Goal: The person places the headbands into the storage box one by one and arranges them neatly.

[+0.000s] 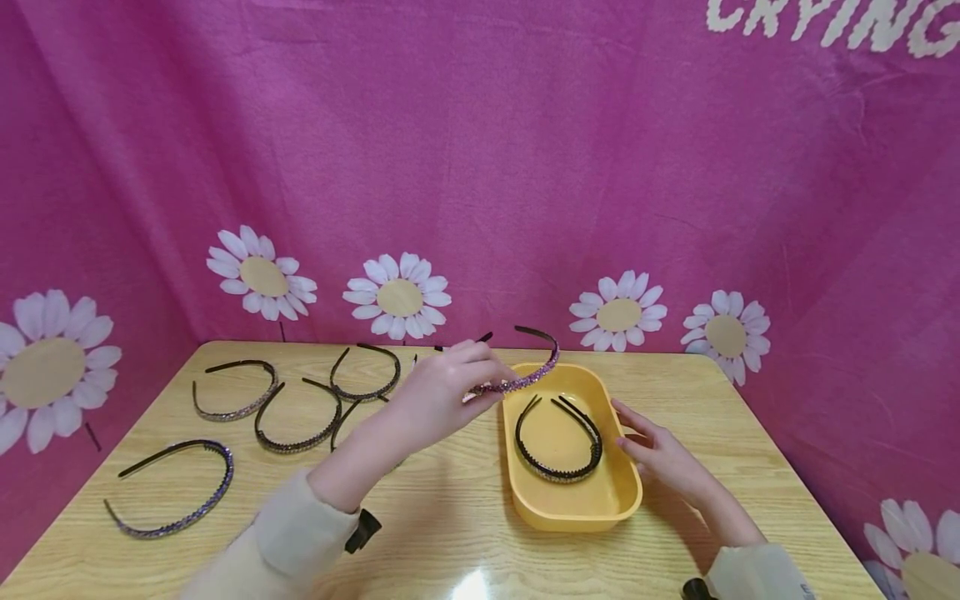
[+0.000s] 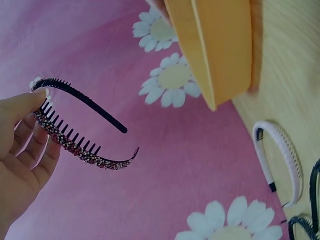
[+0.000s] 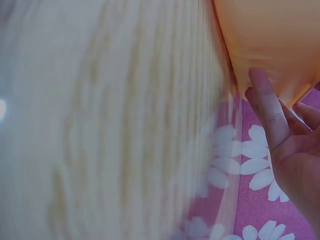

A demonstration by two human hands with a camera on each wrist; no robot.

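My left hand point(image 1: 450, 387) pinches a headband point(image 1: 553, 356) covered in pinkish-purple glitter, holding it in the air by the left rim of a yellow bin point(image 1: 577, 523). In the left wrist view, black comb teeth line the inside of this headband point(image 2: 75, 145), with thumb and fingers on one part of its band. Dark headbands point(image 1: 561, 477) lie overlapping inside the bin. At the bin's right side, my right hand point(image 1: 667, 458) touches the rim and outer wall. The right wrist view shows a fairly straight finger point(image 3: 270, 107) against the wall.
Several dark, glittery headbands point(image 1: 300, 446) are spread over the left of the wooden table point(image 1: 450, 533), including a purple-blue one point(image 1: 213, 500) near the left edge. A pale headband point(image 2: 280, 155) shows in the left wrist view. Pink cloth point(image 1: 480, 167) with daisies hangs behind.
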